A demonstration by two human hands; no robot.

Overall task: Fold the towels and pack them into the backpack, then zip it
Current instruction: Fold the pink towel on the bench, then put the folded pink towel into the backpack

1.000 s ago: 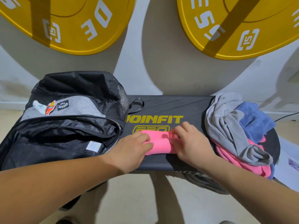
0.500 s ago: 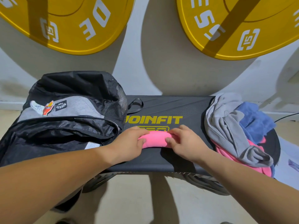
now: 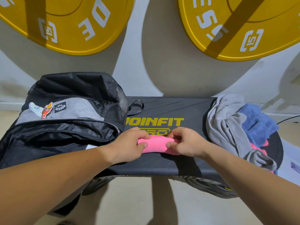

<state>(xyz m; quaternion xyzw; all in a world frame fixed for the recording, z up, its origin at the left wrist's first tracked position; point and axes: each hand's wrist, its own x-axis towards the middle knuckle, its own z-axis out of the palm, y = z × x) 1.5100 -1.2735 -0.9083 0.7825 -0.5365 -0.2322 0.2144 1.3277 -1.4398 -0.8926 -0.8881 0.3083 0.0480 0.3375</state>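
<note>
Pink towel, folded small, is being pinched at its ends by the left hand and the right hand on the black platform, seemingly to hold the fold for lifting into the open backpack just beside; unfolded towels are lying heaped at right

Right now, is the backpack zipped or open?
Open. On the backpack the zip edges lie apart, with dark lining showing between them.
</note>
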